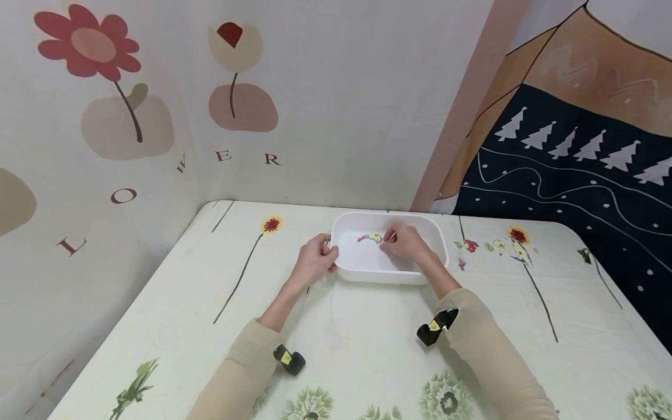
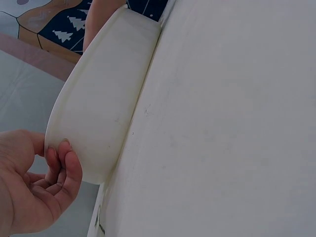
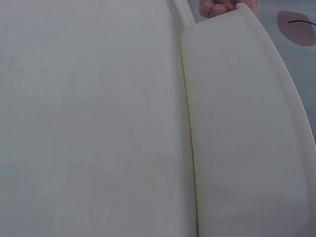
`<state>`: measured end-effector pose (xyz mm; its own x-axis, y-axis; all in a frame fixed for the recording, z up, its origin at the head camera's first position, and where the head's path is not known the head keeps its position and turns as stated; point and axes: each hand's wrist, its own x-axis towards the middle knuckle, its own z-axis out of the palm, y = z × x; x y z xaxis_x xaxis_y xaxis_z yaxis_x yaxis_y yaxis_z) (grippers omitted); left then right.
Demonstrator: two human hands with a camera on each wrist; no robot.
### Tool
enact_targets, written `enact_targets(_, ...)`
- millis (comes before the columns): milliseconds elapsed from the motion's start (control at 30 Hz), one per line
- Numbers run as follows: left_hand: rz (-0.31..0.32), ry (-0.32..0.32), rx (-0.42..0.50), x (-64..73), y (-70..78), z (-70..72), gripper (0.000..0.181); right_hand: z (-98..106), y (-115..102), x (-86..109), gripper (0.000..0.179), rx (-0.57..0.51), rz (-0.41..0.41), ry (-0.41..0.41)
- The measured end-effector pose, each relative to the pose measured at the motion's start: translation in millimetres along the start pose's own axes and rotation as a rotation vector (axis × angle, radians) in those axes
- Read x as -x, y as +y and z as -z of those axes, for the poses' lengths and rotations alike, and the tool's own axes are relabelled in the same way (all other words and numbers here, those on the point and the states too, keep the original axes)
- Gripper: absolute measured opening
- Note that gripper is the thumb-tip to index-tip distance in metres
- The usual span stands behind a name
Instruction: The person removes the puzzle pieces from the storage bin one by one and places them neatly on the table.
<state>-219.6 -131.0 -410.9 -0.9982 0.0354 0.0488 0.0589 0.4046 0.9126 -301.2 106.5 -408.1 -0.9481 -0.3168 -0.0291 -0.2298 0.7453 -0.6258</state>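
A white plastic tray [image 1: 388, 276] with rounded corners and raised walls sits near the far table edge. My left hand [image 1: 317, 256] pinches its left rim; in the left wrist view, this hand [image 2: 49, 185] has its thumb and curled fingers at the tray wall [image 2: 98, 98]. Over the tray's inside, my right hand [image 1: 403, 242] points down with bent, slightly blurred fingers. I cannot tell whether it pinches something. Just left of its fingertips, a small yellow patterned piece [image 1: 375, 237] and a pink-purple piece [image 1: 361, 238] lie on the tray floor.
Right of the tray, several small coloured shapes, among them a red one [image 1: 471, 246] and a yellow one [image 1: 499, 247], show on the flower-print tablecloth [image 1: 336, 326]. Printed curtains [image 1: 336, 105] hang behind. Each sleeve carries a black wrist camera [image 1: 290, 359].
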Motion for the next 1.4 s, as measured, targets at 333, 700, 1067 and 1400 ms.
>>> enact_targets(333,0.002,0.001,0.003,0.5,-1.1,-0.3,0.041,1.1,-1.9,5.1,0.012,0.045,0.011,0.004)
enact_targets(700,0.001,-0.002,0.007,1.4,0.1,-1.0,0.042,3.6,-2.9,6.1,0.010,0.029,-0.022,-0.038)
enact_targets(1067,0.010,-0.002,0.004,0.5,-0.2,-1.7,0.041,6.0,-3.2,10.1,0.012,0.000,0.040,0.017)
enact_targets(1400,0.004,0.002,-0.009,0.1,-0.7,-1.2,0.041,17.8,-5.2,24.7,0.013,-0.164,0.082,0.035)
